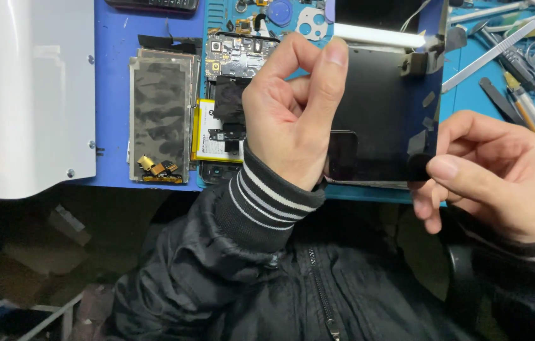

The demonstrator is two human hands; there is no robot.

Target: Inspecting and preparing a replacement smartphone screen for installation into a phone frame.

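Head view | left hand (pixel 289 113) pinches dark phone panel (pixel 381 120) at its left edge, tilting it up for inspection | right hand (pixel 495 177) grips its lower right corner, steadying it | opened phone (pixel 233 82) lies flat on blue mat (pixel 116 50) behind.

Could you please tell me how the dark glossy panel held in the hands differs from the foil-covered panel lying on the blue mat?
The dark glossy panel is lifted and pinched by left hand and right hand; the foil-covered panel lies flat on the blue mat, untouched. The held one looks smooth and black, the other wrinkled grey-silver with gold connectors at its bottom. Both are flat rectangles.
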